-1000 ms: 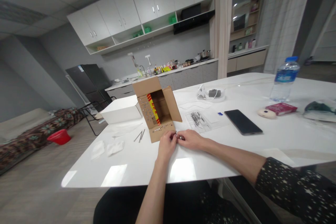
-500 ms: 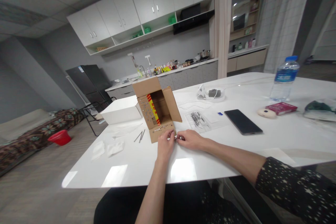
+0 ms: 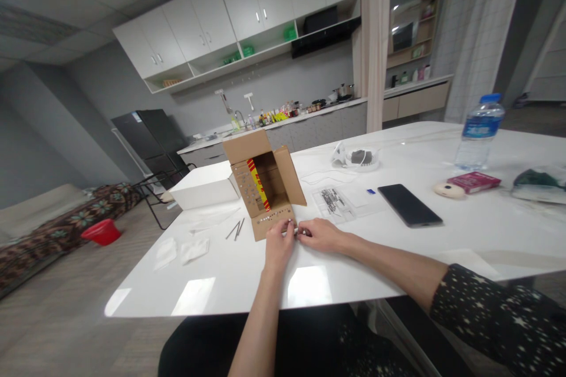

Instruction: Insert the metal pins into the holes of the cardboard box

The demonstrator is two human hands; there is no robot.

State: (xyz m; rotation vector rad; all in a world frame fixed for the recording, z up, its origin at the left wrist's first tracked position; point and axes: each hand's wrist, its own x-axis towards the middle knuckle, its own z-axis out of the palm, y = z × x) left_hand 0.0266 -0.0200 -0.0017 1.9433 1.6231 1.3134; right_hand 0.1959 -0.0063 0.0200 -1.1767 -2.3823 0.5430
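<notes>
My left hand (image 3: pixel 280 238) and my right hand (image 3: pixel 319 234) meet fingertip to fingertip at the near edge of an open cardboard box (image 3: pixel 247 188). Both sets of fingers are pinched around something too small to make out. The box stands with its opening toward me, a yellow and red tape strip on its edge. Small shiny bits dot its side, and more sit in a row on the lower flap (image 3: pixel 267 225). Two thin metal rods (image 3: pixel 239 230) lie left of the flap. To the right is a clear case (image 3: pixel 332 205) of small metal pieces.
Across the white table (image 3: pixel 230 283) are a white box (image 3: pixel 206 185), tissues (image 3: pixel 194 250), a black phone (image 3: pixel 409 205), a blue chip-like piece (image 3: pixel 370 191), a white round device (image 3: pixel 362 159), a maroon packet (image 3: pixel 474 181) and a water bottle (image 3: pixel 480 132).
Hardly anything differs. Both hands stay at the flap's edge, with only a slight shift of the fingertips.
</notes>
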